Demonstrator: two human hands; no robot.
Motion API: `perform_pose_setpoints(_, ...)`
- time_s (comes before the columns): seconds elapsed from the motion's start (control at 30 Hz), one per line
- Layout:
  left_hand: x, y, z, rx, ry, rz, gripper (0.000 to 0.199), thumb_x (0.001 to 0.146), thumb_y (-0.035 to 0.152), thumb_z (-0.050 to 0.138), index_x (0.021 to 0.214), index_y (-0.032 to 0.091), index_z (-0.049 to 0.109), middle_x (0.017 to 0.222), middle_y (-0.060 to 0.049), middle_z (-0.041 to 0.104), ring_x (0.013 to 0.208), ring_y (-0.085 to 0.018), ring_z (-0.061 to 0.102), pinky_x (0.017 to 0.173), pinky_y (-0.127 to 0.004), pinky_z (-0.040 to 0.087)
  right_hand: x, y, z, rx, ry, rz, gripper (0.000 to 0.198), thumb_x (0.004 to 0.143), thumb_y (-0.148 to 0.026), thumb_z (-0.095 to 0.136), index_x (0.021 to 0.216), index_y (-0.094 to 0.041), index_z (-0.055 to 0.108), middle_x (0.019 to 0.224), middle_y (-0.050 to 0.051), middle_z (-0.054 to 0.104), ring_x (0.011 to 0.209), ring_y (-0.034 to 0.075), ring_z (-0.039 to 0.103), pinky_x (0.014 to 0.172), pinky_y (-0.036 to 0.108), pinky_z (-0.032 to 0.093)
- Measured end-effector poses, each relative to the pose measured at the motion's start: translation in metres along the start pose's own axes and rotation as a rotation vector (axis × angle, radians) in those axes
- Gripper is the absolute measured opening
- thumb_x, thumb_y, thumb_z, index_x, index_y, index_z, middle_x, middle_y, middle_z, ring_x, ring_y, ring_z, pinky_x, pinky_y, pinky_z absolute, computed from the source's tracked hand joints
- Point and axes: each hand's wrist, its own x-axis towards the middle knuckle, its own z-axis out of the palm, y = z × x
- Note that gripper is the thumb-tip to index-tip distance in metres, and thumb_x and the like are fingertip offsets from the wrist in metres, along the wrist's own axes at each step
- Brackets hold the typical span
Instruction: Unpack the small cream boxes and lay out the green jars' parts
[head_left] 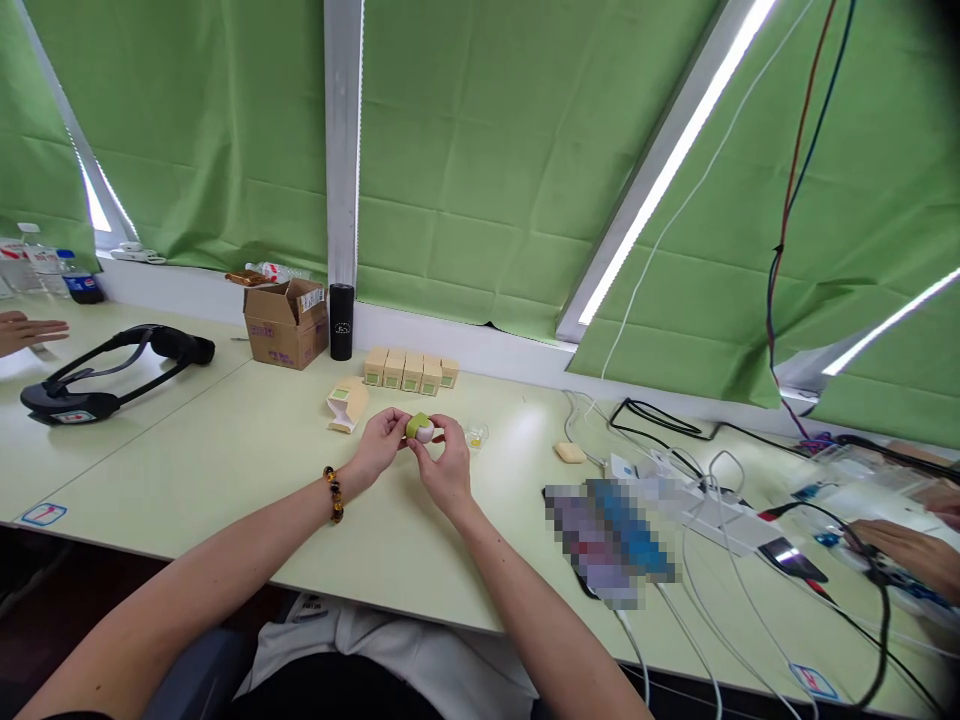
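My left hand [381, 443] and my right hand [445, 468] meet above the table, both with fingers pinched on a small rounded item [425, 430]. It is white with a green piece over its top and left side; its exact kind does not show. An open tan carton [346, 403] lies just beyond my left hand, flaps out. To the right of my right hand sits a small clear plastic piece [476, 437] with something yellow in it. Several small tan boxes [411, 372] with green labels stand in a row behind.
A brown cardboard box [285, 330] and a black tumbler [341, 322] stand at the back. At left lies a black headset [112, 375], near another person's hand [30, 330]. A power strip [712, 515], cables and a blurred-out flat thing [607, 545] fill the right, with a co-worker's hand [907, 555] beyond.
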Motion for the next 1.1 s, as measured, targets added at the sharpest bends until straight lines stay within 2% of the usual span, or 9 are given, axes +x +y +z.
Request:
perform_pose_setpoints(0.1,0.003,-0.001,-0.002,0.075,-0.03,0.038,0.04,0.083,0.055,0.077,0.091,0.017,0.067,0.095,-0.007,0.072,0.09,-0.021,0.07,0.084,-0.041,0.063,0.001,0.002,-0.003,-0.013,0.004,-0.046,0.036,0.091,-0.032,0.069,0.125,-0.022,0.061,0.124,0.013,0.069,0.112,0.028,0.066,0.093,0.047,0.058)
perform_pose_setpoints(0.23,0.003,0.002,-0.007,0.252,-0.003,0.198,0.036,0.089,0.048,0.072,0.108,0.018,0.068,0.114,-0.013,0.073,0.11,-0.026,0.07,0.09,-0.043,0.062,0.004,0.001,-0.009,-0.022,0.004,-0.117,0.034,0.093,-0.026,0.064,0.126,-0.022,0.059,0.122,0.012,0.069,0.11,0.027,0.067,0.096,0.047,0.058)
perform_pose_setpoints(0.33,-0.003,0.009,-0.009,0.378,-0.032,0.317,0.037,0.096,0.042,0.065,0.126,0.021,0.065,0.125,-0.014,0.072,0.113,-0.025,0.069,0.092,-0.041,0.06,0.006,-0.001,-0.015,-0.071,-0.021,-0.2,0.035,0.093,-0.021,0.061,0.128,-0.023,0.058,0.123,0.012,0.067,0.115,0.028,0.065,0.099,0.047,0.057)
perform_pose_setpoints(0.4,-0.007,0.014,-0.009,0.433,-0.074,0.349,0.039,0.099,0.04,0.062,0.133,0.023,0.064,0.129,-0.013,0.072,0.111,-0.024,0.07,0.094,-0.039,0.059,0.006,-0.002,-0.018,-0.116,-0.05,-0.249,0.039,0.093,-0.018,0.059,0.131,-0.023,0.057,0.126,0.013,0.065,0.119,0.028,0.064,0.1,0.048,0.058)
perform_pose_setpoints(0.5,-0.011,0.017,-0.007,0.453,-0.094,0.347,0.038,0.098,0.041,0.066,0.131,0.023,0.069,0.133,-0.012,0.072,0.112,-0.024,0.07,0.095,-0.037,0.058,0.005,0.0,-0.02,-0.167,-0.069,-0.29,0.042,0.095,-0.017,0.057,0.137,-0.024,0.056,0.13,0.015,0.062,0.122,0.029,0.063,0.101,0.049,0.059)
perform_pose_setpoints(0.63,-0.012,0.016,-0.006,0.397,-0.119,0.3,0.043,0.093,0.043,0.071,0.13,0.021,0.071,0.126,-0.013,0.075,0.103,-0.025,0.073,0.094,-0.038,0.06,0.005,0.003,-0.021,-0.214,-0.084,-0.316,0.043,0.097,-0.018,0.056,0.14,-0.025,0.057,0.127,0.015,0.062,0.12,0.029,0.064,0.1,0.049,0.06)
perform_pose_setpoints(0.8,-0.012,0.013,-0.007,0.369,-0.16,0.281,0.042,0.097,0.043,0.065,0.132,0.021,0.071,0.132,-0.013,0.073,0.117,-0.028,0.072,0.096,-0.037,0.061,0.007,0.003,-0.023,-0.225,-0.106,-0.367,0.043,0.101,-0.019,0.054,0.143,-0.025,0.055,0.129,0.015,0.063,0.122,0.028,0.064,0.101,0.048,0.061)
perform_pose_setpoints(0.9,-0.011,0.01,-0.007,0.356,-0.155,0.274,0.042,0.098,0.043,0.063,0.133,0.02,0.07,0.129,-0.012,0.074,0.114,-0.027,0.073,0.094,-0.037,0.062,0.008,0.002,-0.024,-0.207,-0.103,-0.395,0.039,0.102,-0.022,0.056,0.141,-0.025,0.055,0.13,0.014,0.065,0.123,0.028,0.064,0.101,0.047,0.061)
perform_pose_setpoints(1.1,-0.01,0.009,-0.007,0.359,-0.159,0.24,0.041,0.098,0.042,0.063,0.131,0.019,0.07,0.124,-0.013,0.076,0.106,-0.026,0.075,0.09,-0.037,0.062,0.01,0.004,-0.027,-0.356,-0.109,-0.396,0.029,0.106,-0.029,0.054,0.133,-0.025,0.063,0.128,0.014,0.067,0.112,0.027,0.069,0.082,0.042,0.063)
